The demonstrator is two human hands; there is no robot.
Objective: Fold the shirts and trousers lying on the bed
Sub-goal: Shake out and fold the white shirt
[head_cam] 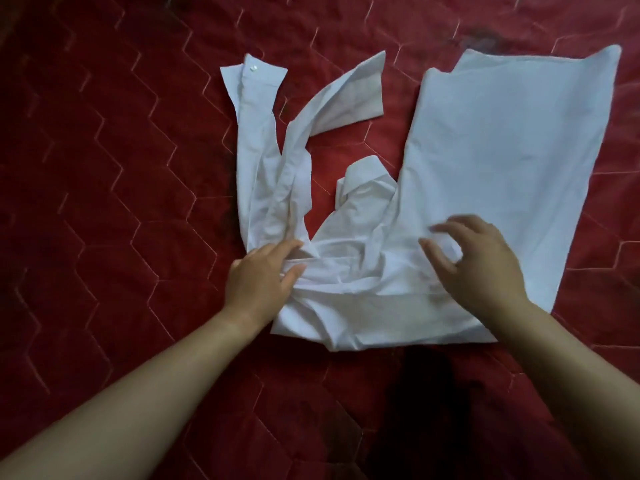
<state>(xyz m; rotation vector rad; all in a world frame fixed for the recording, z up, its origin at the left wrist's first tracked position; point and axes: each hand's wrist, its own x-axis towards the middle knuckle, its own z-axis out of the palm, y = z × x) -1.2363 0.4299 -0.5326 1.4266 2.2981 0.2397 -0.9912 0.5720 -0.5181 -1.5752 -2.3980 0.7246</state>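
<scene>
A white long-sleeved shirt point(502, 157) lies on the red quilted bed. Its body is folded into a long panel that runs up to the right. Two sleeves point(263, 161) stretch upward at the left, one ending in a buttoned cuff point(254, 76). The collar point(367, 178) pokes up in the middle. My left hand point(263, 278) rests on the crumpled shoulder part at the sleeves' base, thumb and fingers pinching a ridge of cloth. My right hand point(474, 261) hovers over the shirt's body, fingers spread and curled, holding nothing that I can see.
The red quilted bedcover point(104, 168) with hexagon stitching fills the whole view around the shirt. A dark shadow point(422, 393) falls on it just below the shirt's near edge. No trousers are in view.
</scene>
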